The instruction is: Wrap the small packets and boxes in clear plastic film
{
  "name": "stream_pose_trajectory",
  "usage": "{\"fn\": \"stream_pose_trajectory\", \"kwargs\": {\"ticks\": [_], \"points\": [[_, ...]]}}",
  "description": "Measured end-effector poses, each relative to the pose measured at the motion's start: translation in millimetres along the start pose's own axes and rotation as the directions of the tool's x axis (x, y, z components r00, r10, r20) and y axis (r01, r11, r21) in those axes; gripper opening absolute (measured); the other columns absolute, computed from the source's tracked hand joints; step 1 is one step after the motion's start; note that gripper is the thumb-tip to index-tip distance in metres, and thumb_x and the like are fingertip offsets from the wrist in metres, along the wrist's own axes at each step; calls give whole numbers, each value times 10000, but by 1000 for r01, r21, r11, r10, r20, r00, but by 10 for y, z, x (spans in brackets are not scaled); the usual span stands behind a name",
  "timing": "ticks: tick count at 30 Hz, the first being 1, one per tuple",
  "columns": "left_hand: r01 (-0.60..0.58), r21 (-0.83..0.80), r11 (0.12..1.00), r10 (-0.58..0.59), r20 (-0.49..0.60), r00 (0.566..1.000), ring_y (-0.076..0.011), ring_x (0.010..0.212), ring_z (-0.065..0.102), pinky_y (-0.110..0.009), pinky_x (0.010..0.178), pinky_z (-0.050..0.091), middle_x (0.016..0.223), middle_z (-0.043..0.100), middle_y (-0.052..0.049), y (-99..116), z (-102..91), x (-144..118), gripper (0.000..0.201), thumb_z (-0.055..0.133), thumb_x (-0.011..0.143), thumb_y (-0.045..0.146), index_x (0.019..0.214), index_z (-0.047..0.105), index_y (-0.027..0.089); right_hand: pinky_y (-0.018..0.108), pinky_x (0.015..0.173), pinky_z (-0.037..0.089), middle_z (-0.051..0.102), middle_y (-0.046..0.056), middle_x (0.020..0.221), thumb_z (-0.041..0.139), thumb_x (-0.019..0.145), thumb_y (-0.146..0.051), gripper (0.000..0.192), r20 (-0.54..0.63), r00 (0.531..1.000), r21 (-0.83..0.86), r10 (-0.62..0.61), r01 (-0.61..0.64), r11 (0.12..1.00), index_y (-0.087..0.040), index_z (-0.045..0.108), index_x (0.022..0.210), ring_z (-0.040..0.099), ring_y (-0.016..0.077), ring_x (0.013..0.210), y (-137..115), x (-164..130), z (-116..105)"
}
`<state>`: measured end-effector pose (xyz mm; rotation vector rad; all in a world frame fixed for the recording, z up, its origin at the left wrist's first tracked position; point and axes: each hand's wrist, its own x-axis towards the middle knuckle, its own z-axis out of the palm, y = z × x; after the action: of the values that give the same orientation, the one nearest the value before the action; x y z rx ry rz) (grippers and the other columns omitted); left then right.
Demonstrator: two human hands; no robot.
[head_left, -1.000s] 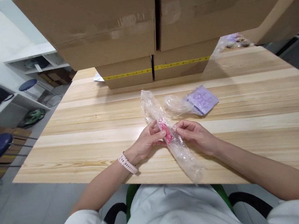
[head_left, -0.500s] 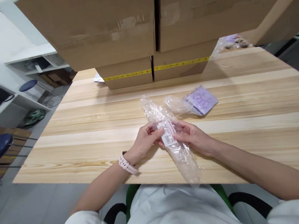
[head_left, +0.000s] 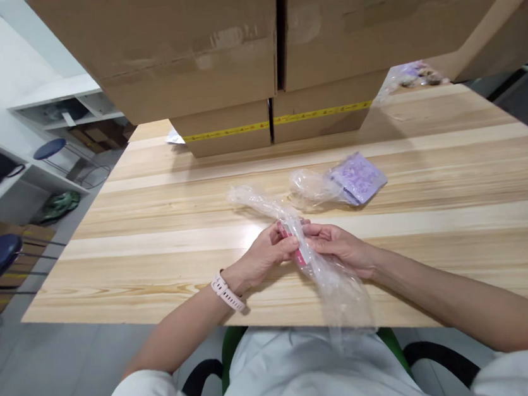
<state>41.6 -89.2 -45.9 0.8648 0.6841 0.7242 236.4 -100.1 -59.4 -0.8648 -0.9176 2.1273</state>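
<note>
I see a small pink item (head_left: 293,245) pinched between both hands, low over the near middle of the wooden table (head_left: 154,236), wrapped in a long clear plastic bag (head_left: 330,279). The left hand (head_left: 264,258) closes thumb and fingertips on the item through the film from one side; the right hand (head_left: 341,246) does the same from the other, its fingers curled under the bag. Both grips are tight, with no gap showing. One end of the bag trails up and to the left across the table, the other hangs down over the table edge toward the person's lap.

As I judge it, the work is midway: the pink item looks to sit inside or against the film at the bag's middle, and I cannot tell whether it is fully enclosed. The bag's ends are loose and unsealed, so any closing or tidying looks not yet done.

Counting outward: one pink item, one clear bag in hand. Just beyond, apart from the hands, lies one second bag with a purple packet (head_left: 357,178) in it, which looks like a finished piece. At the far right edge a further crumpled bag (head_left: 409,73) lies, its contents too small to tell. Behind stand four cardboard boxes (head_left: 189,47), two stacked on two. One pale watch (head_left: 227,291) sits on the left wrist.
</note>
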Motion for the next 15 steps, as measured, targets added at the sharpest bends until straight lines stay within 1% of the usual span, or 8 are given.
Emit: {"fn": "stream_pose_trajectory", "kwargs": {"ticks": [2, 5, 7, 8, 9, 12, 13, 15], "points": [[-22, 11, 1000, 22, -44, 999, -133, 756, 615, -277, 740, 476, 876, 685, -41, -21, 2, 12, 436, 896, 745, 369, 1071, 715, 142, 264, 737, 537, 753, 46, 947, 913, 703, -437, 418, -143, 981, -249, -132, 93, 964, -186, 752, 996, 686, 150, 787, 8, 13, 2], [-21, 10, 1000, 22, -113, 993, -155, 767, 639, -287, 741, 481, 827, 680, -45, -28, 16, 20, 331, 882, 738, 323, 940, 705, 130, 286, 710, 495, 729, 42, 889, 846, 766, -431, 292, -282, 859, -624, -426, 174, 762, -187, 736, 882, 640, 162, 773, -21, -2, 0], [-10, 18, 1000, 12, -147, 989, -153, 729, 633, -286, 703, 478, 798, 676, -45, -13, 29, 15, 308, 869, 748, 335, 881, 681, 131, 291, 670, 464, 687, 33, 798, 744, 850, -467, 288, -293, 791, -712, -537, 194, 675, -187, 694, 803, 597, 157, 721, -52, -38, 29], [-17, 52, 999, 26, -160, 987, -142, 696, 614, -276, 674, 466, 763, 660, -35, 0, 36, 11, 301, 863, 754, 344, 838, 663, 134, 289, 645, 448, 662, 26, 761, 706, 873, -477, 308, -286, 786, -720, -549, 202, 664, -188, 671, 775, 572, 151, 690, -62, -60, 56], [-37, 105, 994, 54, -170, 984, -125, 659, 582, -261, 643, 445, 721, 634, -17, 15, 43, 6, 303, 857, 761, 348, 790, 641, 139, 283, 620, 431, 639, 15, 733, 698, 873, -477, 309, -269, 800, -722, -536, 202, 662, -190, 657, 766, 545, 143, 660, -66, -82, 89], [-100, 289, 952, 151, -160, 976, -80, 577, 470, -231, 568, 361, 611, 530, 31, 50, 65, -4, 373, 852, 778, 341, 648, 560, 149, 261, 561, 361, 581, -21, 675, 785, 797, -425, 269, -191, 890, -750, -415, 141, 646, -191, 653, 779, 468, 118, 604, -40, -120, 184], [-106, 307, 946, 158, -151, 976, -77, 569, 461, -229, 558, 352, 594, 517, 34, 57, 68, -5, 388, 856, 778, 336, 628, 551, 149, 256, 555, 347, 566, -28, 661, 803, 783, -412, 273, -170, 909, -746, -380, 133, 652, -190, 646, 765, 456, 112, 599, -30, -120, 198], [-90, 226, 970, 123, -135, 983, -92, 585, 518, -234, 577, 396, 612, 562, 15, 67, 62, -3, 367, 865, 775, 338, 646, 584, 139, 257, 585, 381, 577, -21, 664, 788, 809, -436, 307, -157, 922, -674, -355, 163, 721, -189, 625, 728, 497, 118, 626, -36, -108, 184]]}}
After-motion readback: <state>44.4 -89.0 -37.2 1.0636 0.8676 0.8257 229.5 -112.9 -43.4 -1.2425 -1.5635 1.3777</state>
